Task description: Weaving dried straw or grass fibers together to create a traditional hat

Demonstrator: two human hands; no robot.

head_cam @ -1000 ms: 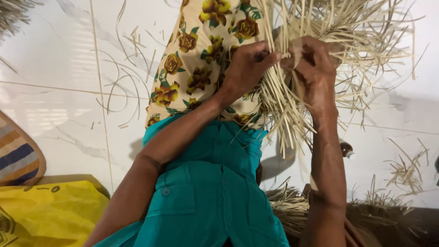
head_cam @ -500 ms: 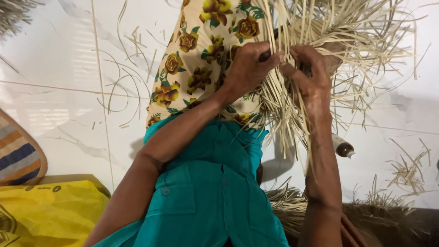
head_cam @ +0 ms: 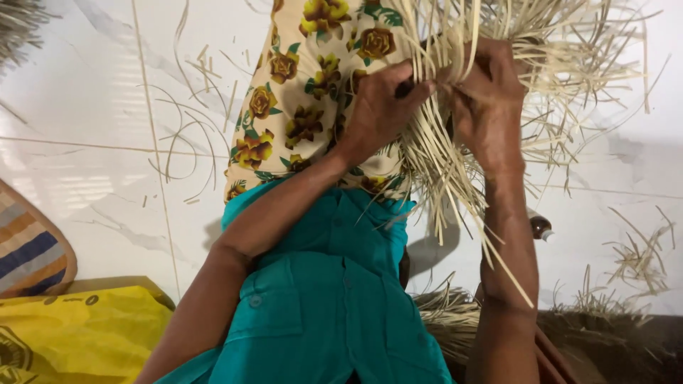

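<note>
Both hands up over the floral-skirted lap. Left hand (head_cam: pixel 380 107) pinches pale straw strips (head_cam: pixel 455 163) from the left; right hand (head_cam: pixel 487 99) grips the same bundle opposite. Loose ends hang below, fanning beyond the fingers.

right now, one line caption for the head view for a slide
Both hands, left hand and right hand, grip a bundle of pale straw strips over a floral cloth.

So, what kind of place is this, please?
Probably a home floor used for handcraft weaving. Both hands, left hand and right hand, work a bundle of pale straw strips; loose strips lie on white marble-look floor tiles.
</note>
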